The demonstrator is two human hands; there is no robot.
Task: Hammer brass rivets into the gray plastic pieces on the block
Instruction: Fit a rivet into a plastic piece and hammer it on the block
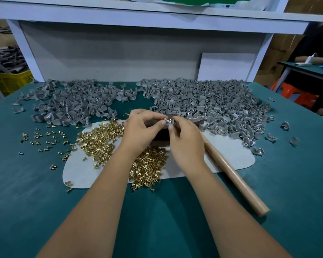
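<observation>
Both hands meet over the dark block point(161, 135) at the middle of the table. My left hand point(141, 130) and my right hand point(186, 140) pinch one small gray plastic piece point(168, 121) between their fingertips, with a brass rivet showing in it. Loose brass rivets point(101, 138) lie heaped on a pale mat point(229, 155) under my left forearm. A wooden hammer handle point(235, 179) lies on the mat to the right of my right hand; its head is hidden behind that hand.
Two big heaps of gray plastic pieces point(203, 103) cover the back of the green table point(26, 192). Scattered rivets point(45, 136) lie to the left. A white shelf frame point(119, 53) stands behind. A person sits at another table at far right point(315, 53).
</observation>
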